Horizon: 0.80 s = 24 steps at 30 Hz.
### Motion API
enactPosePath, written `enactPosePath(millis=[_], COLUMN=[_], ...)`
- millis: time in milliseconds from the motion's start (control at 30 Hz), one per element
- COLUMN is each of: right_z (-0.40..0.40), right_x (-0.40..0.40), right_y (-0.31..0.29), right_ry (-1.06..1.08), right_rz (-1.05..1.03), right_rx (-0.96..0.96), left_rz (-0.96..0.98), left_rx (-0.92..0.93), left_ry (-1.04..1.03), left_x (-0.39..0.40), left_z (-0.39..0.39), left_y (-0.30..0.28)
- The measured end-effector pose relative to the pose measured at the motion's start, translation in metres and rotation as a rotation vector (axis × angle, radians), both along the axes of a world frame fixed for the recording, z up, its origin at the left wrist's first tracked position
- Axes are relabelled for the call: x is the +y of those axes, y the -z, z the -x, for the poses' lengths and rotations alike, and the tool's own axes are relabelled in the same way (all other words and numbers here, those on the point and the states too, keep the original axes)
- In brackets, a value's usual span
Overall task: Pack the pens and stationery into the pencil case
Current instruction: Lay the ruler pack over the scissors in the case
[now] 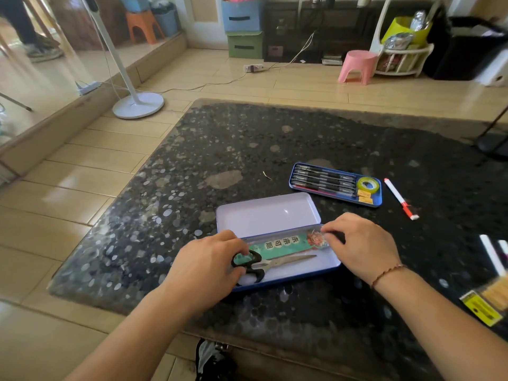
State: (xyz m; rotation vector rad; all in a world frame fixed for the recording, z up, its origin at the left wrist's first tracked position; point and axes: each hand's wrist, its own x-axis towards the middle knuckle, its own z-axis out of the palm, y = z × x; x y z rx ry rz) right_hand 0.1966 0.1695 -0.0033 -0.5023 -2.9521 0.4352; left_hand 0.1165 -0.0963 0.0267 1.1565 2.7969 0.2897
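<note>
An open blue tin pencil case [308, 268] lies near the table's front edge, its pale lid [266, 214] folded back. Inside lie black-handled scissors [272, 263] and a green printed ruler [277, 244]. My left hand [209, 266] rests on the ruler's left end by the scissor handles. My right hand [360, 243] pinches the ruler's right end. A separate blue tray [378, 198] behind holds several black pens [324, 178], a green tape roll [368, 185] and yellow erasers [364, 196]. A white marker with a red cap [400, 198] lies to its right.
The dark speckled table [220, 149] has a yellow packet [483, 306] and white sticks [492, 254] at its right edge. A white fan stand [137, 104], a pink stool [357, 66] and storage boxes [243, 28] stand on the tiled floor beyond.
</note>
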Motion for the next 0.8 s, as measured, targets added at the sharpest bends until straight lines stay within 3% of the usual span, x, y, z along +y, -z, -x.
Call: enactPosePath(millis=[133,333,600,800], right_z=[0.005,0.004,0.000,-0.006], right_x=[-0.009,-0.020,-0.021,-0.024], right_y=[-0.001,0.005,0.002,-0.001], right_ry=[-0.017,0.050,0.050,0.011], right_rz=[-0.113,-0.079,-0.101,-0.156], right_rx=[-0.127,-0.111,-0.130,0.019], left_rz=[0.062,0.132,0.328,0.172], left_rx=[0.040,-0.022,0.107,0.071], left_ry=[-0.056,-0.080,-0.074,-0.049], left_x=[-0.002,0.001,0.004,0.008], left_z=[0.002,0.004,-0.005,-0.008], left_y=[-0.002,0.005,0.001,-0.003])
